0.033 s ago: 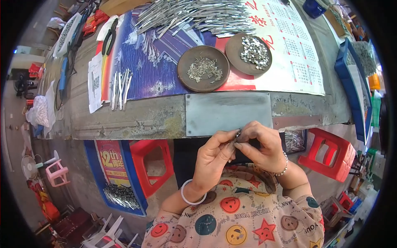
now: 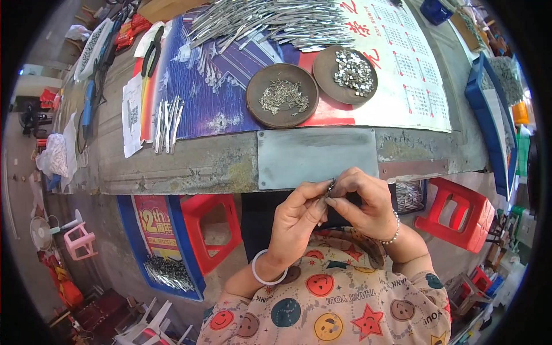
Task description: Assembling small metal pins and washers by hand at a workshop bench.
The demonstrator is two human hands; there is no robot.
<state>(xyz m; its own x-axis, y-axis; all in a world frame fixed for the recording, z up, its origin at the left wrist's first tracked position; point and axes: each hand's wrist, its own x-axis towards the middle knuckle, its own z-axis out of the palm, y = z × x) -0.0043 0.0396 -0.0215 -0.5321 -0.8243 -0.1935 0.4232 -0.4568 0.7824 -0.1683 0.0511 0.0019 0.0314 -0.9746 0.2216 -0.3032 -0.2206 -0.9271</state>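
Nearby: worn table (image 2: pixel 215 158), red stools (image 2: pixel 472 221); left hand (image 2: pixel 296 221) and right hand (image 2: pixel 368 206) pinch a small dark piece (image 2: pixel 330 187).

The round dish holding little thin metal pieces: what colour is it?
Dark brown; the dish shows best in the head view.

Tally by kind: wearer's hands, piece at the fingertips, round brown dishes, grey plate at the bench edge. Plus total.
Hands: 2 (left hand, right hand)
Small dark piece: 1 visible, partly hidden by fingers
Round brown dishes: 2 (left dish, right dish)
Grey plate: 1
Total: 6
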